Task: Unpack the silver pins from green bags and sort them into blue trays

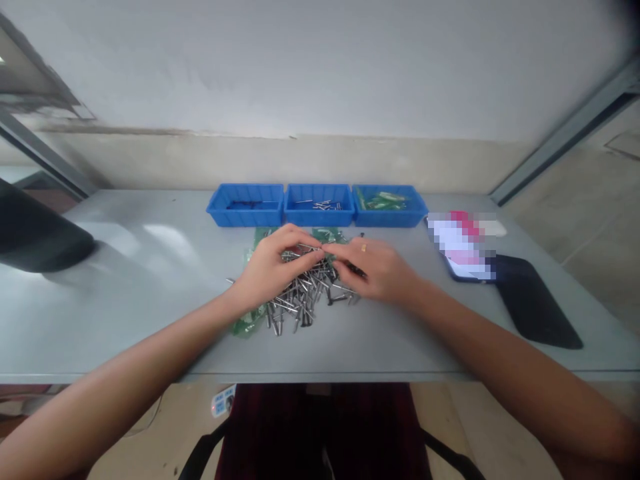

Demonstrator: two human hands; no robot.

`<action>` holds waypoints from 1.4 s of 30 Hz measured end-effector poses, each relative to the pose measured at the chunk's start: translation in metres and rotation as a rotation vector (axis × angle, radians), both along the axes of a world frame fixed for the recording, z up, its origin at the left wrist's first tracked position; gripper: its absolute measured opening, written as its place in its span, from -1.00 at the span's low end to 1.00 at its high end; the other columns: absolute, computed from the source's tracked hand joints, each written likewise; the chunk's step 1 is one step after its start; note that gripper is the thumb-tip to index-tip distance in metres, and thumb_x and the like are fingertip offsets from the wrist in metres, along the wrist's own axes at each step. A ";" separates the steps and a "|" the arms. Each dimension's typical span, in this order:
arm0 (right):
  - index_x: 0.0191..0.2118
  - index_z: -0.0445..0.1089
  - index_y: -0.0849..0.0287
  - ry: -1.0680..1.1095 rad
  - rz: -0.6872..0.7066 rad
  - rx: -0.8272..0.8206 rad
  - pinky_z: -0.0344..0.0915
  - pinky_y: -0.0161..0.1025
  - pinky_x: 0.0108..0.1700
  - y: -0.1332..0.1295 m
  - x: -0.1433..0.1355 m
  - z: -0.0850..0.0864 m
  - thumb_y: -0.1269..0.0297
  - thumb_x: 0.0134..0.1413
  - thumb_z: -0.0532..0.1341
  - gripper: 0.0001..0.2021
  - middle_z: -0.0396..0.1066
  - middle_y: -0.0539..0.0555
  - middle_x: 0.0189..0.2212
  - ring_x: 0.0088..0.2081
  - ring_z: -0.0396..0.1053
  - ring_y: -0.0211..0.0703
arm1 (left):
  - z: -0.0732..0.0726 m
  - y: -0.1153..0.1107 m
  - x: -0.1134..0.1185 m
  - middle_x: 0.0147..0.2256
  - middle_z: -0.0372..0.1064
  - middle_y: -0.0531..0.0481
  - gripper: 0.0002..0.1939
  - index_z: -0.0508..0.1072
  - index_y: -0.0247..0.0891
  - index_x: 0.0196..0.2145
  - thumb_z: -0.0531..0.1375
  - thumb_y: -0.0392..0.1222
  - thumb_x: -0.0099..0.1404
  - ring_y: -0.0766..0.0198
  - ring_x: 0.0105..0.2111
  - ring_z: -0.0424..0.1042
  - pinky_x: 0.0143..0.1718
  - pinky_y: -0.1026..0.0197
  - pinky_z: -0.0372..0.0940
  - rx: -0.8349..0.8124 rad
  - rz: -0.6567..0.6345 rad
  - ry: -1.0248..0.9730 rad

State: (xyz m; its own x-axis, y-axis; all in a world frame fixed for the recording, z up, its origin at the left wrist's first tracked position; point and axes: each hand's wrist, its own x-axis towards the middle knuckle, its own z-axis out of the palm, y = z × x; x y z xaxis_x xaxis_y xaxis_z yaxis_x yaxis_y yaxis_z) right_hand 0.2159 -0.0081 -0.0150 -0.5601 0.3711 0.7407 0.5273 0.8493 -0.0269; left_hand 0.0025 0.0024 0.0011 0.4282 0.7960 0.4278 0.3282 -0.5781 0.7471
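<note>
A heap of silvery metal pins (303, 293), with some dark screws among them, lies on the grey table over green plastic packets (247, 325). Above the heap, my left hand (277, 263) has its thumb and fingers closing toward their tips, near a thin silvery pin. My right hand (377, 267), with a ring on one finger, meets it at the fingertips over the heap's right part. What the right fingertips pinch is too small to make out. Behind are three blue bins: the left bin (250, 217) holds dark screws, the middle bin (320, 217) silvery pins, the right bin (390, 218) green packets.
On the right of the table (125, 320) lie a phone with a lit screen (463, 257) and a black flat object (537, 303). A dark cylinder (40, 230) is at the far left. Behind the bins rises a wall. A power strip (223, 402) shows below the table edge.
</note>
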 end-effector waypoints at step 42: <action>-0.13 0.39 0.14 0.016 -0.150 -0.056 0.28 -0.29 -0.34 -0.001 0.000 0.003 0.38 0.20 0.09 -0.82 0.48 0.00 -0.46 -0.43 0.40 -0.24 | -0.001 -0.001 0.001 -0.42 0.39 0.03 -0.87 0.50 -0.21 -0.33 0.24 -0.11 0.23 0.34 -0.44 0.35 -0.38 0.27 0.30 -0.061 0.013 0.059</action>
